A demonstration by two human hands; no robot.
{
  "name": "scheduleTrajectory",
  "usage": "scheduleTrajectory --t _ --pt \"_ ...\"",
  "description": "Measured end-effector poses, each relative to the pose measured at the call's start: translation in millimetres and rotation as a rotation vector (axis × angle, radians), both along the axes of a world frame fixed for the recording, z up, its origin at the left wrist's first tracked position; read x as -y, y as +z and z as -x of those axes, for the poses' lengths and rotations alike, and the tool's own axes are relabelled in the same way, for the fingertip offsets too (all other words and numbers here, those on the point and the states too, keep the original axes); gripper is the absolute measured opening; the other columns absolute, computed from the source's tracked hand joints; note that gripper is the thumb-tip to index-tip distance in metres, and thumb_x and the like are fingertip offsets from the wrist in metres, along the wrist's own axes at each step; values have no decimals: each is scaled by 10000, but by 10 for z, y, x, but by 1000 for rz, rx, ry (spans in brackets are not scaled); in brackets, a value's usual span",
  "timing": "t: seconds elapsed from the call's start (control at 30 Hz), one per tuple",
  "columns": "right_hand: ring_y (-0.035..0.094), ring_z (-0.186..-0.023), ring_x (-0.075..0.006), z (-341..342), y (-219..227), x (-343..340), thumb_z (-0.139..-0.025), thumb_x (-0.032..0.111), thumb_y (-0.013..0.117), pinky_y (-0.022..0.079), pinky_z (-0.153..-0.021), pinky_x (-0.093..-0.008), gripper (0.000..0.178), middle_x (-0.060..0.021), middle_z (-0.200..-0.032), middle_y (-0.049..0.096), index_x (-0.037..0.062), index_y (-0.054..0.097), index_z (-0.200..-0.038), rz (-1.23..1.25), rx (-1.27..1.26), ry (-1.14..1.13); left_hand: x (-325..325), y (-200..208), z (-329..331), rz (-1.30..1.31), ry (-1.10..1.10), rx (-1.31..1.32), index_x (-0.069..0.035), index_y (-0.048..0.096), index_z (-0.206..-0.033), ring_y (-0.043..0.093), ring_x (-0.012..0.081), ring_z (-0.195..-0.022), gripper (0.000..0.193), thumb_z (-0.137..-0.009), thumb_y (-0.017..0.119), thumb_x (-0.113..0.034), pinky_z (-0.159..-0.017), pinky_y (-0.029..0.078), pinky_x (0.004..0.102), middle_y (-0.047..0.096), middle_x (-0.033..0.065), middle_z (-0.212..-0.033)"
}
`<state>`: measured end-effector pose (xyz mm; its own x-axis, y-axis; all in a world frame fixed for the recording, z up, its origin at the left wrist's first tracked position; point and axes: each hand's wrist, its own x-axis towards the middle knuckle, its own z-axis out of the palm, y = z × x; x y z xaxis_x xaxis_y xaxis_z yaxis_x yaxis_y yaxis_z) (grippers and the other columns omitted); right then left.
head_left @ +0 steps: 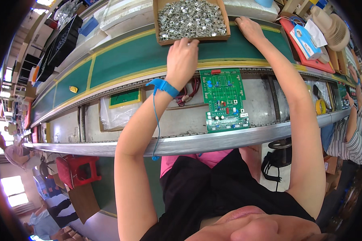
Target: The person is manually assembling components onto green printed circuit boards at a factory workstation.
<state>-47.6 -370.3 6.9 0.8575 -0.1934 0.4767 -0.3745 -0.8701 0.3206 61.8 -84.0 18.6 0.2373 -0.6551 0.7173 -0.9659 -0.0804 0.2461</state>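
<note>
My left hand (182,59) is at the near edge of a shallow cardboard box (195,40) heaped with small silvery metal clips (191,20). Its fingers are curled together; a tiny pale bit shows at the fingertips, too small to name. A blue wrist strap (165,86) with a thin cord circles that wrist. My right hand (250,30) lies just right of the box, fingers bent and drawn together, their tips by the far rail. Whatever they hold is hidden. Between my forearms a green circuit board (224,100) with mounted components spans the track of the line.
A green conveyor belt (124,71) runs across behind the metal front rail (88,148). Left of the board are a bagged green panel (124,98) and red cables (187,97). Tissue pack (305,42) and beige fan (330,28) stand far right. Co-workers appear at both sides.
</note>
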Motion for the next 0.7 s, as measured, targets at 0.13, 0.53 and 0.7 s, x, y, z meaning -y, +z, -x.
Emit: scheduleTrajectory --t 0.13,0.53,0.7 --pt "623 -865 -289 -10 0 20 -807 47 492 532 -678 -381 148 -130 -889 608 34 586 -920 -70 10 -2 71 -48 -63 -273 175 228 -17 622 -862 556 275 -799 126 -761 559 -57 -709 461 369 563 123 -879" --pt "603 -825 -301 262 122 -395 -861 199 526 495 -682 -390 159 -88 -867 606 86 631 -901 -458 254 156 96 -224 -11 -395 328 264 -11 585 -927 583 269 -827 187 -746 557 -47 -739 484 342 574 126 -846" --pt "588 -815 -265 725 302 -1360 -834 211 576 488 -692 -372 148 -64 -848 587 76 632 -854 -615 -16 397 123 -123 -61 -408 275 190 -28 566 -842 587 264 -837 114 -728 568 -25 -706 505 332 589 132 -835"
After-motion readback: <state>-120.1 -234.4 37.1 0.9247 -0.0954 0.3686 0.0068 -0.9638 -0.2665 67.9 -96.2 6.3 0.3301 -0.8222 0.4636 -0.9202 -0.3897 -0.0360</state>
